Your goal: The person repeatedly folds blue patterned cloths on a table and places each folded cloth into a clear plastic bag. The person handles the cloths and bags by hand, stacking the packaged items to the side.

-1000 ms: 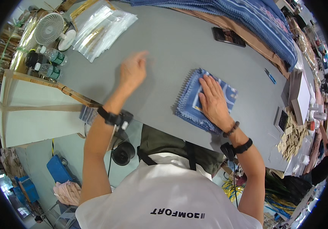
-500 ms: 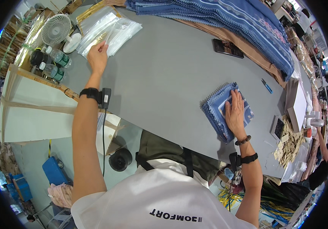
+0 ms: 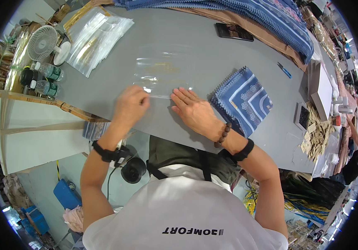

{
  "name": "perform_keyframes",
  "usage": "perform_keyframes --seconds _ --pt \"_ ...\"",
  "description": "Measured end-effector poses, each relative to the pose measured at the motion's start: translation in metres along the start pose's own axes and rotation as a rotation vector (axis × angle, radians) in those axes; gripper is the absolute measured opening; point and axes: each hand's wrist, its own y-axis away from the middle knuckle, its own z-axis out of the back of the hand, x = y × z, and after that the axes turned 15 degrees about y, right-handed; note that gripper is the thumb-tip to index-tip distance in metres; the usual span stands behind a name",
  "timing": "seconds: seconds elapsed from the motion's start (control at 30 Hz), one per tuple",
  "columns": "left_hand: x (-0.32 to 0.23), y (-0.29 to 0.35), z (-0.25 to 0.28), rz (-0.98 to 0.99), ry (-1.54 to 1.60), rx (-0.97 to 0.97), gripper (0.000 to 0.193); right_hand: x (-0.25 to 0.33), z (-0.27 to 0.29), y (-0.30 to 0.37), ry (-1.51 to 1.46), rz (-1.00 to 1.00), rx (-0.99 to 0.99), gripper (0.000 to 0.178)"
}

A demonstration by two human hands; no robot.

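A clear plastic bag [image 3: 162,71] with faint gold print lies flat on the grey table in front of me. My left hand [image 3: 132,104] is closed at the bag's near left corner, its fingers curled in a pinch on the edge. On the near right part of the bag rests my right hand [image 3: 195,109], palm down with fingers stretched out. Just right of that hand sits a folded blue patterned cloth [image 3: 243,100] with a scalloped edge and white motifs. A pile of clear plastic bags [image 3: 97,39] lies at the far left.
Large blue cloths [image 3: 254,16] are stacked along the far edge, near a phone [image 3: 234,31]. At left stand a small fan [image 3: 42,43] and bottles [image 3: 47,88]. To the right lie a blue cutter [image 3: 284,70], a white box [image 3: 319,91] and a heap of tags [image 3: 315,133].
My left hand has come from the bag pile toward me, and one bag now lies before me. My right hand has left the folded cloth and moved left onto that bag.
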Motion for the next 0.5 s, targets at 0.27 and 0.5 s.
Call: perform_keyframes --seconds 0.27,0.5 --pt "0.008 0.011 0.014 -0.110 -0.111 0.150 0.011 0.035 -0.018 -0.041 0.192 0.047 0.060 0.020" --pt "0.016 0.018 0.020 0.219 -0.071 0.134 0.017 -0.032 0.014 -0.045 -0.020 -0.170 0.281 0.038"
